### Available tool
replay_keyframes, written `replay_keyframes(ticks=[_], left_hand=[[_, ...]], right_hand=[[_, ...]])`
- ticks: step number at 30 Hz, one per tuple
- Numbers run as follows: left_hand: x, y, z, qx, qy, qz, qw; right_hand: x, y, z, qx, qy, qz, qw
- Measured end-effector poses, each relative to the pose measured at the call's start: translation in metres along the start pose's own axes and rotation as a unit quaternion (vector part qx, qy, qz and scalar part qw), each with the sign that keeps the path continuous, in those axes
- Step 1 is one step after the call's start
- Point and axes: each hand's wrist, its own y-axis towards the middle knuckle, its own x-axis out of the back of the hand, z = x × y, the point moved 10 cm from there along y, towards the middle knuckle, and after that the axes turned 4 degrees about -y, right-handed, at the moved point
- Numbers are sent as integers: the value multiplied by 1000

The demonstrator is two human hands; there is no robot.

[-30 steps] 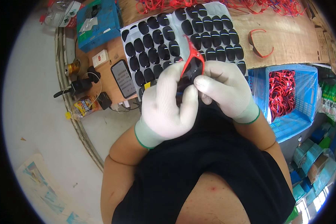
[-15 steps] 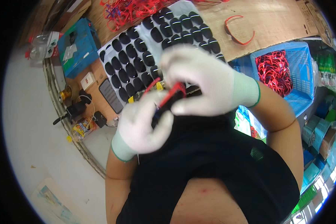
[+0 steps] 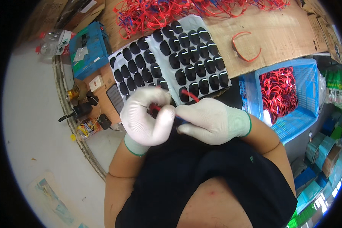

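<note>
My left hand (image 3: 145,118), in a white knit glove with a green-edged cuff, curls its fingers and thumb round a red glasses frame (image 3: 190,95). The fingers of my right hand (image 3: 212,121), gloved alike, are pinched on the same frame, with the fingertips of both hands close together. Most of the frame is hidden by the gloves; a red piece sticks up above my right fingers, and a bit of blue shows between the hands. Just beyond them lies a white sheet (image 3: 164,68) with rows of dark lenses (image 3: 193,54) on it.
A heap of red and blue frames (image 3: 152,17) lies at the far edge. One red pair of glasses (image 3: 242,51) lies alone on the wooden table (image 3: 279,38). At right stands a blue crate (image 3: 306,112) of frames; at left are a blue box (image 3: 89,62) and a phone (image 3: 114,97).
My right hand has come down from above the frame, and its fingers have closed beside my left fingertips. My left hand has risen slightly. The whole view has shifted a little.
</note>
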Motion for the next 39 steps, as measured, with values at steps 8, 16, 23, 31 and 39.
replay_keyframes(ticks=[8,16,23,31,39], left_hand=[[29,-28,51,141,48,18,989],[31,-50,77,264,-24,21,964],[44,13,97,210,10,17,978],[198,155,367,477,-27,-339,810],[133,156,358,442,-144,-171,869]], right_hand=[[156,-91,-210,-320,-425,-313,787],[124,-80,-274,-333,-428,-257,800],[125,-68,-275,-353,-414,-294,786],[125,-56,-269,-347,-428,-294,781],[142,-73,-240,-336,-308,-283,844]])
